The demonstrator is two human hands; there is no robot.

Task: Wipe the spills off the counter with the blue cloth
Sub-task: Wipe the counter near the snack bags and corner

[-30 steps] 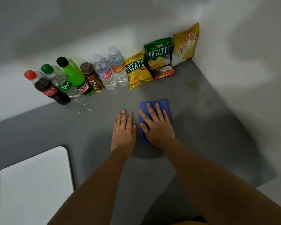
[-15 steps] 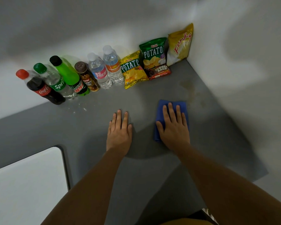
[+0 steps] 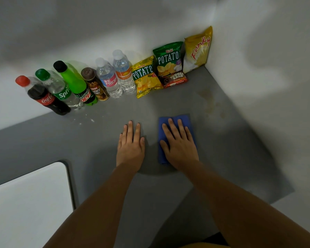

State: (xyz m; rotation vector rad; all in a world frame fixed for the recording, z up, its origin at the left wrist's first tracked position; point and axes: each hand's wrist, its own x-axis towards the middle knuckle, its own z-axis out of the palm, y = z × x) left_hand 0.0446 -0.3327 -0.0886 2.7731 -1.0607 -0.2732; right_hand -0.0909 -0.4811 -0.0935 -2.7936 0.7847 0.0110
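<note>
A folded blue cloth (image 3: 184,119) lies flat on the grey counter (image 3: 240,154). My right hand (image 3: 179,145) presses on it with straight, spread fingers and covers most of it. My left hand (image 3: 131,145) rests flat on the bare counter a little to the cloth's left. A brownish spill stain (image 3: 207,98) marks the counter beyond the cloth, towards the right wall. Small wet drops (image 3: 87,119) glisten on the counter in front of the soda bottles.
Several drink bottles (image 3: 73,86) stand in a row along the back wall, with snack bags (image 3: 168,61) beside them in the corner. A white tray (image 3: 29,203) lies at the lower left. A white wall (image 3: 267,68) bounds the counter on the right.
My right hand slid the cloth to the right, away from my left hand, then stayed about there. My left hand has kept its place on the counter.
</note>
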